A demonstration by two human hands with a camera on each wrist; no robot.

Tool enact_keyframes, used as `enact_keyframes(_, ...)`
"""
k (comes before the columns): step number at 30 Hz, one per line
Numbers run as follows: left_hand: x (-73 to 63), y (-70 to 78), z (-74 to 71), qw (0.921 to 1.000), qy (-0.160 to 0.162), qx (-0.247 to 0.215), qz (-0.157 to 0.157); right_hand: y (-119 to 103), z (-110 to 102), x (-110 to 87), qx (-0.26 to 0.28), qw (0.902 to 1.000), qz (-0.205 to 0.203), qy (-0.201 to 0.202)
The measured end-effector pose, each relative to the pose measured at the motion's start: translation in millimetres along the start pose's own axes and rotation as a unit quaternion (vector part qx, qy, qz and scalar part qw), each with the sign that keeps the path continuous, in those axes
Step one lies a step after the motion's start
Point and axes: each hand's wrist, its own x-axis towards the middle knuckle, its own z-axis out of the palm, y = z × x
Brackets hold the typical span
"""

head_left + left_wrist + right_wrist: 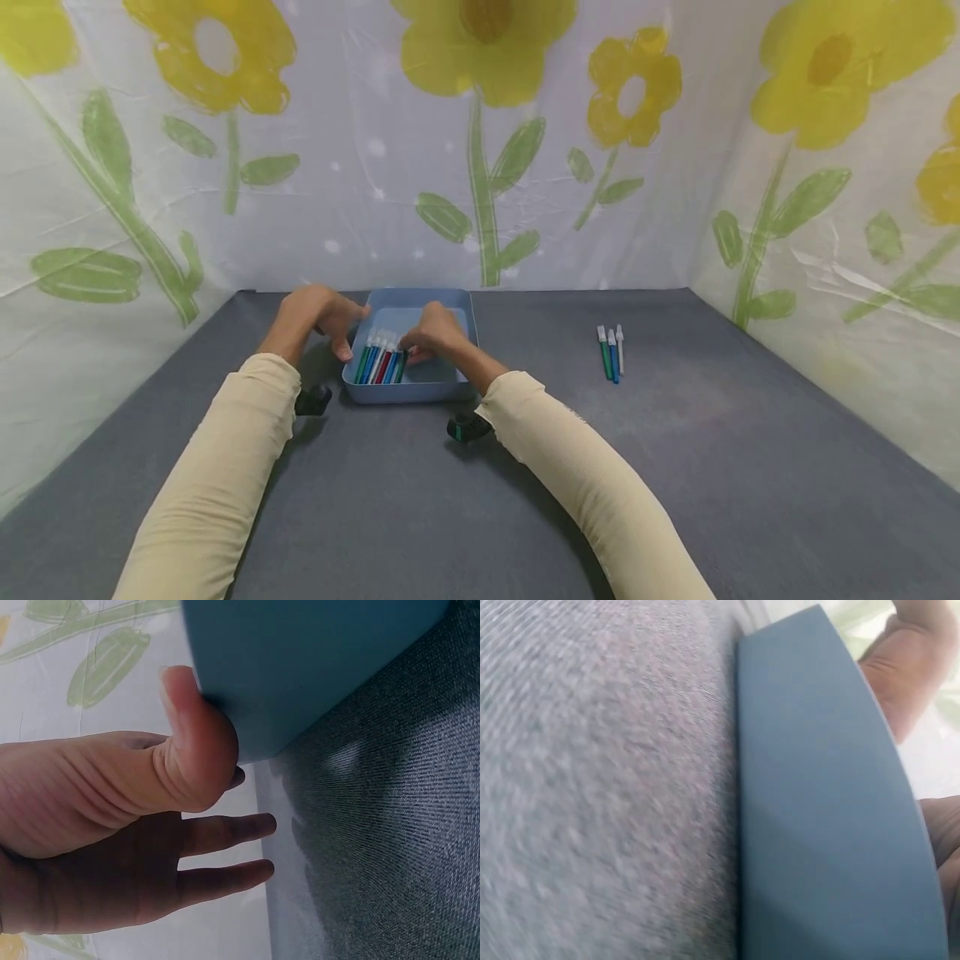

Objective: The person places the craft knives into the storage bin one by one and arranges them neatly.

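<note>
A shallow blue tray (405, 393) lies on the dark table, with several capped markers (378, 360) side by side in its left front part. Their white caps point away from me; green, blue, white and red barrels show. At the right end of that row, my right hand (435, 331) reaches over the tray and pinches a dark green marker (402, 367) near its top. My left hand (333, 318) is at the tray's left side. In the left wrist view its thumb (206, 754) touches the tray's outer wall (292, 667), while the other fingers extend loosely.
Three markers (611, 354), green, blue and white, lie together on the table to the right of the tray. Black wrist devices (468, 427) sit under both forearms. A flower-printed cloth (360, 167) stands behind the table and along its sides.
</note>
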Motion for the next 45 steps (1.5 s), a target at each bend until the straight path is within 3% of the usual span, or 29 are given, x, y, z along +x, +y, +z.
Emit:
enact_keyframes(8,3.2,1.3,-1.3,0.9999,-0.011,-0.007,0.008,0,3,-4.6,0.032,0.9994,0.006,-0.011)
enact_keyframes(21,3.9,-1.3,1.5,0.9999,-0.007,-0.002,0.012,-1,0,-3.0,-0.01,0.9999,0.002,-0.009)
enact_keyframes(30,1.7,-1.9,0.2,0.9999,0.001,-0.015,-0.001,-14,-17,-2.9,0.004,0.9998,-0.009,0.018)
enact_keyframes(36,1.3,-1.5,1.2,0.9998,-0.001,-0.022,-0.002,-12,-20,-3.4,0.03,0.9994,-0.007,0.015)
enact_keyframes(40,1.5,-1.0,2.9,0.9997,-0.005,-0.025,-0.005,-7,-27,-4.0,0.044,0.999,-0.007,-0.002)
enact_keyframes(45,2.8,-4.0,2.4,0.9997,-0.001,-0.022,0.002,1,-51,-3.0,0.081,0.9964,-0.01,-0.023)
